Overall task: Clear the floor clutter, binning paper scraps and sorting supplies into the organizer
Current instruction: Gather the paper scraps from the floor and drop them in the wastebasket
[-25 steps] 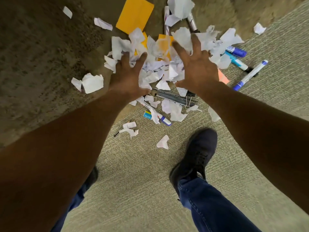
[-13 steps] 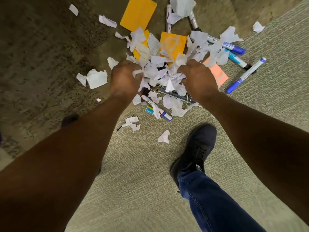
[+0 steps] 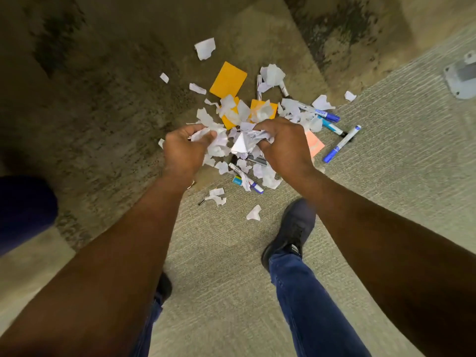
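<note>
Two hands, left hand (image 3: 181, 148) and right hand (image 3: 282, 143), curl around a bunch of scraps (image 3: 231, 143) at frame centre (fingers closed on paper); more scraps lie just beyond, with markers (image 3: 341, 144) to the right.

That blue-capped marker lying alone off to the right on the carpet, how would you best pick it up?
Pinch the marker across the middle of its white barrel, coming straight down from above. It lies flat on the carpet, slanted, apart from the other pens and scraps, so both long sides look free for fingers. The right hand is nearer, but it grips paper scraps now.
</note>
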### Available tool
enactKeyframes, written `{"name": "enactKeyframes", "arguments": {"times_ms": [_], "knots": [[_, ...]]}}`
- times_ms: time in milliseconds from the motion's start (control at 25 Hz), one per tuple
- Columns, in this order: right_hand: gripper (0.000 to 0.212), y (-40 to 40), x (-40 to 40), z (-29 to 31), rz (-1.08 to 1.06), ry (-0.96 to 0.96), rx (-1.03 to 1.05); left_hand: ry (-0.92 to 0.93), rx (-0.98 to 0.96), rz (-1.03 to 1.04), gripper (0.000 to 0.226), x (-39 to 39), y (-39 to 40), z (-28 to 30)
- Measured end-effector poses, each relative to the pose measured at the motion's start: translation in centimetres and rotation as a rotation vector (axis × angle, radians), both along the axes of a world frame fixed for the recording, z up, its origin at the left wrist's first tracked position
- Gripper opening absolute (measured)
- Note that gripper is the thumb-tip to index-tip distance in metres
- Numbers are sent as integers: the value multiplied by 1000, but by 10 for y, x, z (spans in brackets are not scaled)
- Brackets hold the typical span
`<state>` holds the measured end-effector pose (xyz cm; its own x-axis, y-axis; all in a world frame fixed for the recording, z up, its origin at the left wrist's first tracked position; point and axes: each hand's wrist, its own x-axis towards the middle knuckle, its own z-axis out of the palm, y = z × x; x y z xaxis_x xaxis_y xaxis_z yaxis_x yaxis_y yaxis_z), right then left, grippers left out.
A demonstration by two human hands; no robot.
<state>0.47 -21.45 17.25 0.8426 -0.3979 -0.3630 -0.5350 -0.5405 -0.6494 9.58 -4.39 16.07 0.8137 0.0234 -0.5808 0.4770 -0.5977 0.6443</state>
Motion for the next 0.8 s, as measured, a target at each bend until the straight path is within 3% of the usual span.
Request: {"name": "enactKeyframes", "arguments": {"times_ms": [280, 480, 800], "knots": [[25, 116, 27, 16, -60, -71, -53, -67, -132, 0, 18, 28, 99, 42], [28, 236, 71, 34, 147, -90, 57, -58, -112, 94, 26, 47, 225, 84], [20, 410, 152, 92, 320, -279, 196, -227, -16, 405, 23, 57, 404, 141]]}}
